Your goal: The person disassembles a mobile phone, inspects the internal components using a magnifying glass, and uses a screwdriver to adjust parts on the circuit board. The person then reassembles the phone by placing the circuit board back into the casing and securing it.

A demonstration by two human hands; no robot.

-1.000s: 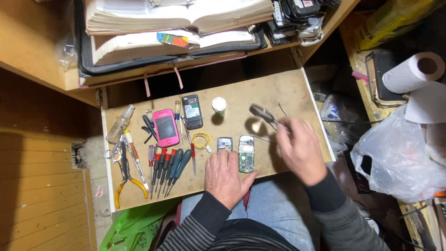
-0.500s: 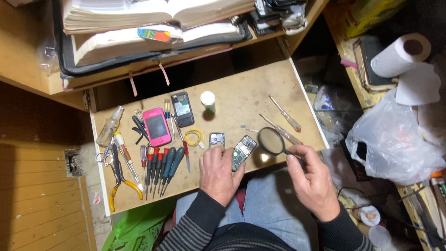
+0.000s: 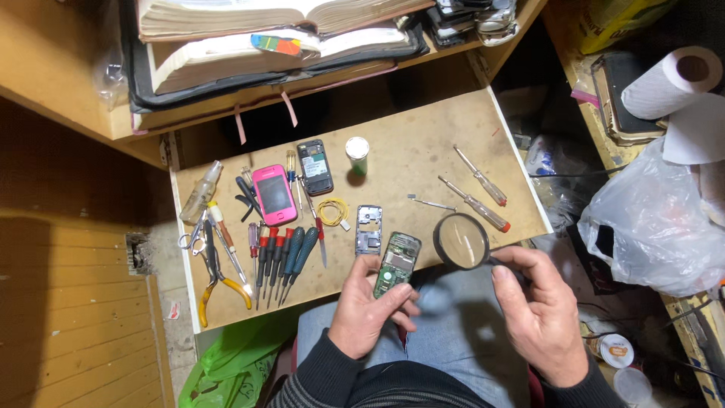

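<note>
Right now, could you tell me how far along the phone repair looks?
Done: the phone's frame lies removed on the board. In hand: left hand holds the exposed circuit board; right hand holds a magnifying glass beside it. Left: reassembly; screwdrivers lie unused.

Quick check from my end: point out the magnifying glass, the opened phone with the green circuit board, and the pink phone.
magnifying glass (image 3: 461, 241), head view, on the middle of its lens.
opened phone (image 3: 396, 266), head view, on the green circuit board.
pink phone (image 3: 274, 194), head view, on the middle of its screen.
</note>
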